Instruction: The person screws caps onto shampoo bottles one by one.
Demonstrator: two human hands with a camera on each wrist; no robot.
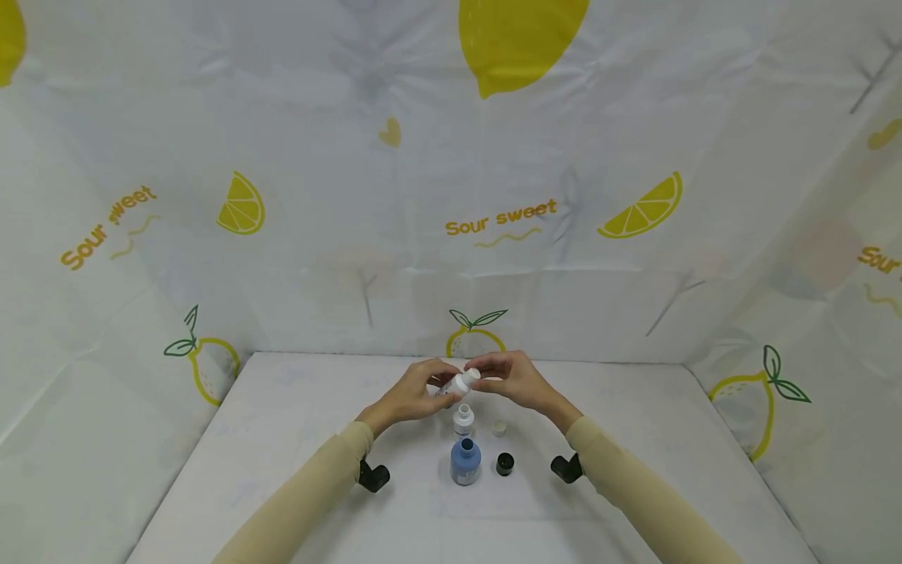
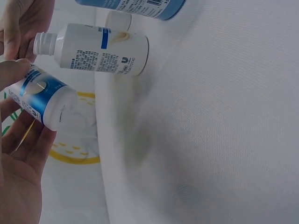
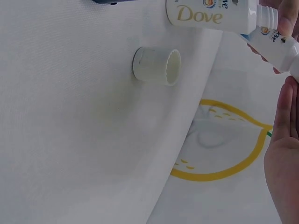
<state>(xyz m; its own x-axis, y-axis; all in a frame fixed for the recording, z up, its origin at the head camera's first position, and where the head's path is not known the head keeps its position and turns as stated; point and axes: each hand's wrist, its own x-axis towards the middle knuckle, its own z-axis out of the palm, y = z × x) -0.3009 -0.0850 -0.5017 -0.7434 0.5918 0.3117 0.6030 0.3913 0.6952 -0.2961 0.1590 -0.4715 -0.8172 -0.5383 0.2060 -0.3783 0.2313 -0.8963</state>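
My left hand (image 1: 416,389) grips a small white-and-blue bottle (image 2: 39,95), tilted with its top toward the right. At that top, the fingers of my right hand (image 1: 514,380) pinch the bottle's white cap (image 1: 473,375). Just below the hands in the head view stands an uncapped white Dove bottle (image 1: 463,423), its threaded neck bare. Nearer to me is a blue bottle (image 1: 466,466), also without a cap. The right wrist view cuts off most of my right hand (image 3: 285,154).
A loose white cap (image 3: 149,66) lies on the table to the right of the Dove bottle. Beside the blue bottle lies a black cap (image 1: 505,464). Behind the white table (image 1: 317,509) hangs a lemon-print curtain (image 1: 338,219), which also runs along both sides.
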